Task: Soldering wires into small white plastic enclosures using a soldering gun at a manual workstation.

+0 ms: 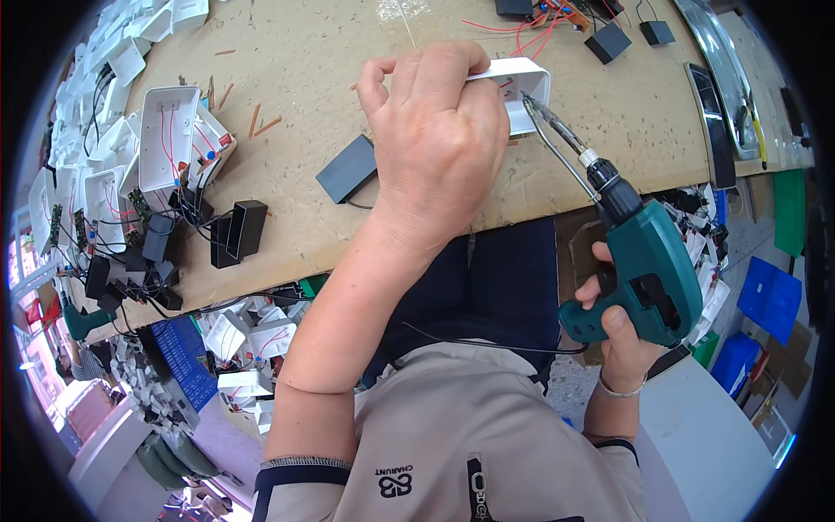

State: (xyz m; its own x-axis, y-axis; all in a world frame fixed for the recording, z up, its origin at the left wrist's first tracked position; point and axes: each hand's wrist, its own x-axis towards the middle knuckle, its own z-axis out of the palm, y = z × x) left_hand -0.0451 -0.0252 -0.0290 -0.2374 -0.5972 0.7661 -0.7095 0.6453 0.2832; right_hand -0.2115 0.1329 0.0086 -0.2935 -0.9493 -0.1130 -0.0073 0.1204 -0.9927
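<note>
Pinching the white box (536,87) over the bench (304,52) in your left hand (439,126), soldering gun (665,261) gripped in your right hand (624,339), you're probably mid-joint, finishing's left; can't tell what's done.

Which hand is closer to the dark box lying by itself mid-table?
Left. The left hand, holding a white case, is just right of the dark box; the right hand, gripping a green soldering gun, is farther right, off the table's near edge.
</note>
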